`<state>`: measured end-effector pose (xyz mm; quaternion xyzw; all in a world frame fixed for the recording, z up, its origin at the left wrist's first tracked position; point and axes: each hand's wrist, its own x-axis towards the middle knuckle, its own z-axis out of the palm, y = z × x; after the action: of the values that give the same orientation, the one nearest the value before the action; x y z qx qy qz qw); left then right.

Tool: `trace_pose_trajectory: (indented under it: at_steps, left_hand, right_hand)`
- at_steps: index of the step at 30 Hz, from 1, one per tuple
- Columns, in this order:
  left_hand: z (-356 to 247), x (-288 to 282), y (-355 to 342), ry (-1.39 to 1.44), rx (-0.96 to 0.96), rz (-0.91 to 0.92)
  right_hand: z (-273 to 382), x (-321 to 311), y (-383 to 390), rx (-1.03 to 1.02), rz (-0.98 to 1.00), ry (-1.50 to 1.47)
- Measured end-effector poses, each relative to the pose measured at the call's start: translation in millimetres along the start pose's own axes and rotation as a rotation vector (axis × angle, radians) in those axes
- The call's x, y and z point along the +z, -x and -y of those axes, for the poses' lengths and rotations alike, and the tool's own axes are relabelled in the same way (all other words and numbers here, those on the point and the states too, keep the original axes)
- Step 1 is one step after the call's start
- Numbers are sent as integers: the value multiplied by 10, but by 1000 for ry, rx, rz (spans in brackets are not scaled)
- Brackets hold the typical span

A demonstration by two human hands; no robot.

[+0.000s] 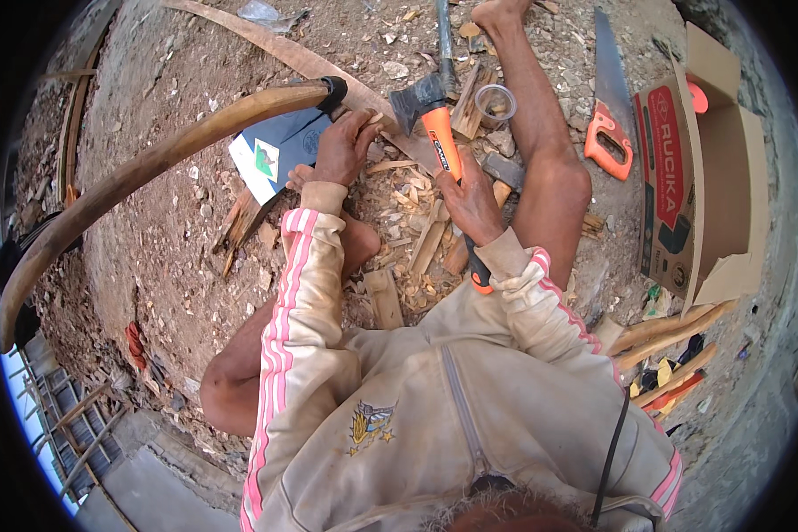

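My right hand (472, 202) grips the orange handle of a hatchet (436, 124), whose dark head (414, 96) points up and left over a pile of wood chips (408, 199). My left hand (344, 146) grasps the near end of a long curved wooden piece (142, 173) that arcs away to the left; a black band wraps it close to my fingers. I sit on the dirt ground with my right leg (541, 133) stretched out and my left leg bent.
An orange-handled hand saw (608, 115) lies to the right beside an open cardboard box (709, 168). A roll of clear tape (495, 104), wood offcuts (383, 297) and a flat blue-and-white packet (279, 151) lie about. Sticks and tools (669, 350) rest at lower right.
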<state>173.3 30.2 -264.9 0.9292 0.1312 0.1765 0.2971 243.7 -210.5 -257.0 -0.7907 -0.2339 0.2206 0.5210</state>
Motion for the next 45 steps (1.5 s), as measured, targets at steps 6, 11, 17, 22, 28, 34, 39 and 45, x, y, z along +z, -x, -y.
trace_pose_trajectory:
  at_steps: [6, 11, 17, 22, 28, 34, 39, 45]
  left_hand:
    - [24, 4, 1, -45, 8, 62]
    - [54, -37, 35, -42, -9, 55]
    - [94, 8, 77, -87, 42, 4]
    - [46, 49, 3, -72, 61, 16]
    - [107, 29, 20, -65, 80, -30]
    - [104, 76, 9, -70, 65, -7]
    - [65, 3, -3, -65, 78, -12]
    - [127, 43, 25, -13, 37, 11]
  right_hand:
    - [636, -154, 11, -240, -156, -77]
    - [261, 23, -47, -107, -7, 64]
    - [710, -129, -92, -251, -107, 3]
    - [251, 7, -104, -158, -4, 140]
    - [522, -156, -115, -161, -69, 20]
    - [380, -59, -124, -149, -117, 51]
    - [184, -40, -110, -71, -1, 69]
    - [724, -171, -183, -278, -268, -123]
